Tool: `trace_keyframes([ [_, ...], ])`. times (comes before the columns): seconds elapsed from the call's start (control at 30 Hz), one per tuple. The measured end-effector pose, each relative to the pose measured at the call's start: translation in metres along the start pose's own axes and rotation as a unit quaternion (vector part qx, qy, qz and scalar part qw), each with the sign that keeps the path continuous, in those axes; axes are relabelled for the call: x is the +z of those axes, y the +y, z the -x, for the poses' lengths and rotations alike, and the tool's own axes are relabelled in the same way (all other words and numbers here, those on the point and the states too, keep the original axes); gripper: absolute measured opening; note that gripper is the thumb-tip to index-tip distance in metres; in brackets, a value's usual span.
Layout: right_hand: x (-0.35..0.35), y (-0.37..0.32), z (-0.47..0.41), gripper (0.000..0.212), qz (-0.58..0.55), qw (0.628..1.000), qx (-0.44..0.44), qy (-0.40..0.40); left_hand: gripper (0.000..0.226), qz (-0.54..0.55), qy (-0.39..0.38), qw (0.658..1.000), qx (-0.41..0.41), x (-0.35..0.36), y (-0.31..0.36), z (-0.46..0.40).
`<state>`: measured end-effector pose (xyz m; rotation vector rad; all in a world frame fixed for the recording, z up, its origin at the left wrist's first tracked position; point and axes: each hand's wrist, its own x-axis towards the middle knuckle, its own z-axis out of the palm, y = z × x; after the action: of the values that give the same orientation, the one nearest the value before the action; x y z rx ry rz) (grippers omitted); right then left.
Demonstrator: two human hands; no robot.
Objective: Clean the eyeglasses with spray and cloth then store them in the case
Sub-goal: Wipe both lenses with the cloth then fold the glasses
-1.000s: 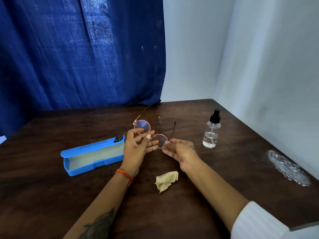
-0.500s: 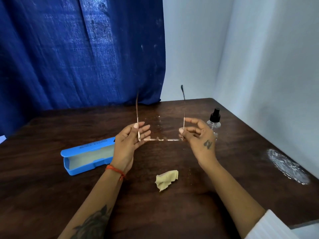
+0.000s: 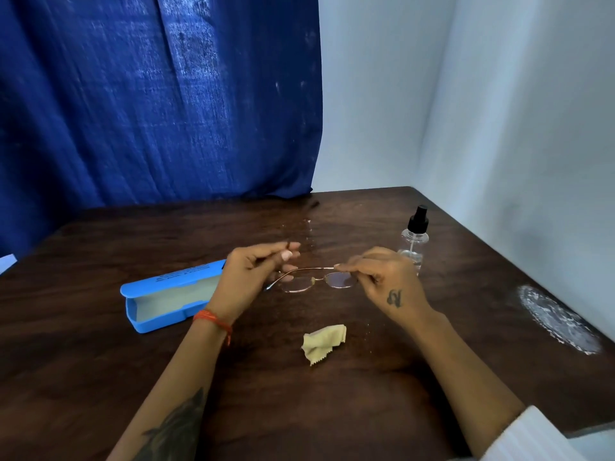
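Observation:
Thin gold-framed eyeglasses (image 3: 319, 281) hang between my two hands just above the dark wooden table (image 3: 366, 410). One temple arm is folded across behind the lenses. My left hand (image 3: 249, 277) pinches the other temple arm at the left end. My right hand (image 3: 382, 281) pinches the frame at the right lens hinge. An open blue case (image 3: 166, 294) lies to the left, touching nothing. A crumpled yellow cloth (image 3: 322, 342) lies in front of my hands. A clear spray bottle (image 3: 413, 242) with a black nozzle stands behind my right hand.
A blue curtain (image 3: 159, 101) hangs behind the table, and white walls close off the back right corner. A whitish scuffed patch (image 3: 559, 319) marks the table near its right edge. A scrap of white paper (image 3: 6, 262) shows at the far left.
The glasses went from upright temple arms spread apart to lying low with one arm folded across. Both hands dropped slightly and turned inward.

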<state>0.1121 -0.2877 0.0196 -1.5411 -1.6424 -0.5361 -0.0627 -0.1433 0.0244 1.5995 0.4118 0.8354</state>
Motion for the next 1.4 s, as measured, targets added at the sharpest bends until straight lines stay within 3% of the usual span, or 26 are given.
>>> trace_keyframes([
  [0.1,0.001,0.001,0.0,0.025,-0.011,1.0,0.012,-0.016,0.021,-0.129,-0.034,0.991,0.03,0.005,-0.005,0.002],
  [0.2,0.002,0.003,-0.002,0.019,-0.013,0.998,0.046,-0.041,0.018,-0.27,-0.052,0.957,0.097,0.007,-0.008,0.003],
  [0.37,-0.004,0.003,-0.008,0.033,-0.095,0.978,0.147,-0.117,0.014,-0.351,-0.045,0.919,0.173,0.009,-0.008,0.004],
  [0.57,-0.031,0.0,-0.004,0.033,-0.318,0.883,0.218,-0.268,0.012,-0.429,-0.04,0.865,0.255,0.015,-0.008,0.01],
  [0.6,-0.032,0.001,-0.003,0.029,-0.311,0.884,0.218,-0.272,0.012,-0.441,-0.039,0.857,0.264,0.017,-0.008,0.012],
  [0.77,-0.015,0.007,0.002,0.025,-0.11,0.961,0.154,-0.204,0.016,-0.505,-0.032,0.804,0.313,0.027,-0.009,0.019],
  [0.9,-0.006,0.007,0.005,0.022,0.04,0.99,0.046,-0.126,0.021,-0.533,-0.036,0.785,0.315,0.032,-0.013,0.02],
  [1.07,0.001,0.011,0.014,0.02,0.179,0.978,-0.084,-0.068,0.036,-0.568,-0.057,0.751,0.333,0.041,-0.02,0.017],
  [1.23,0.0,0.012,0.019,0.012,0.253,0.95,-0.149,-0.11,0.036,-0.594,-0.09,0.727,0.332,0.045,-0.017,0.019],
  [1.4,-0.002,0.006,0.022,0.007,0.287,0.934,-0.153,-0.144,0.038,-0.588,-0.125,0.739,0.304,0.045,-0.018,0.028],
])
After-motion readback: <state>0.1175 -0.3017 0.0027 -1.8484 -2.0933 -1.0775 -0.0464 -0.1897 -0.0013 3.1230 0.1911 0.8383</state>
